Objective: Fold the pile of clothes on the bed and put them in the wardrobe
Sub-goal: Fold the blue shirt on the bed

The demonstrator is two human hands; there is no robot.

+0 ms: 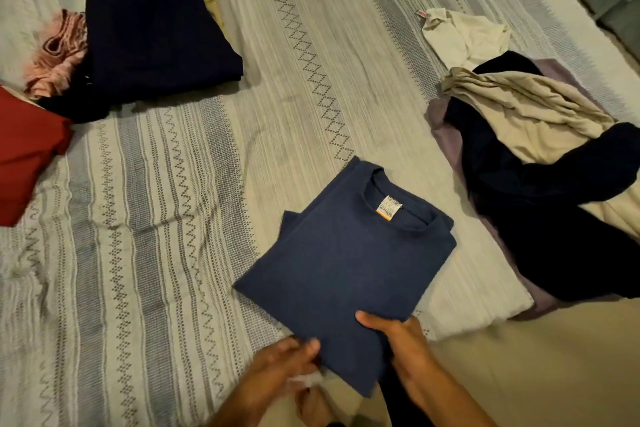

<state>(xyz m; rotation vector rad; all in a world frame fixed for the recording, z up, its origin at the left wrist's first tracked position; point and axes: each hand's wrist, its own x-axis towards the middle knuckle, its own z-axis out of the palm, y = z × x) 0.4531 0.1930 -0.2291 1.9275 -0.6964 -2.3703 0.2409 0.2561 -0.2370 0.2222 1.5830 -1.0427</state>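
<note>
So I've got the blue tee (341,260) folded into a neat square, sitting at the near edge of the bed (166,218), about 6 o'clock from where I'm looking, collar and label pointing up toward 1 o'clock. My right hand (398,340) has its fingers tucked under the near corner with the thumb clamped on top, so that one's properly gripping the shirt. My left hand (287,360) is at the 7 o'clock corner, fingers curled on the edge. It's a bit blurry, but it looks like a pinch on the fabric.

Stuff I reckon could go sideways from here:

- I'm only holding the near edge. If I lift from there, the far half with the collar will probably sag and the folds slide apart, since nothing's supporting the middle.
- The near corner already hangs off the bed edge, so a sloppy grip could drop the whole thing toward the floor.
- The unfolded pile (540,163) is just off at 2–3 o'clock, cream, dark and lilac bits all tangled. Swing the tee that way and it could snag or get buried.
- The done stack, the navy folded piece (152,35) at 11 o'clock with the pink thing (57,55) and red one (24,156) beside it, is well apart, so it's a long carry across the bed and plenty of chance to flop open.

No wardrobe in sight, so nothing's put away yet.
</note>
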